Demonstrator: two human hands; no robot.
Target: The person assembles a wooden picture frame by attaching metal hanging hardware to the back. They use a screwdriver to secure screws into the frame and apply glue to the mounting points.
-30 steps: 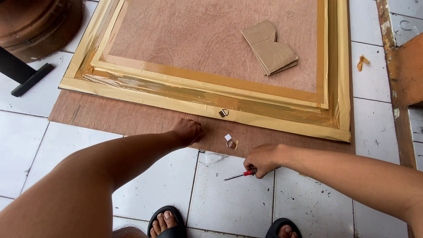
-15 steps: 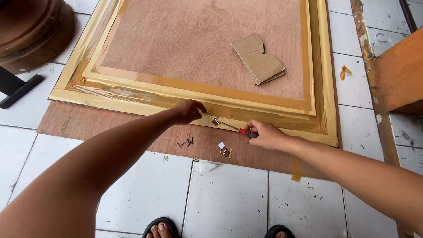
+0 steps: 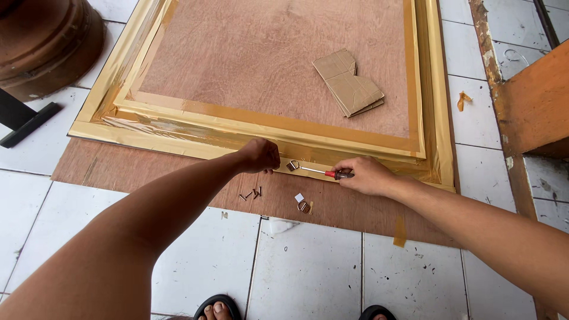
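Observation:
A gold picture frame (image 3: pixel 178 131) lies face down on a plywood sheet, its brown backing board taped along the edges. My right hand (image 3: pixel 366 175) holds a small red-handled screwdriver (image 3: pixel 323 172) whose tip reaches a metal hanger ring (image 3: pixel 293 166) on the frame's near rail. My left hand (image 3: pixel 261 155) rests closed on the same rail, just left of the ring; what it pinches is hidden. A few small screws (image 3: pixel 251 194) and a second hanger ring (image 3: pixel 303 206) lie on the plywood below.
Folded cardboard pieces (image 3: pixel 349 83) sit on the backing board. A brown wooden barrel shape (image 3: pixel 41 41) stands at top left, a black foot (image 3: pixel 26 121) beside it, an orange-brown wooden panel (image 3: pixel 533 101) at right. White floor tiles and my sandalled feet (image 3: pixel 216 308) are below.
Both hands moved up from the plywood edge onto the frame's near rail. The right hand brought the screwdriver to the hanger ring; the view shifted closer.

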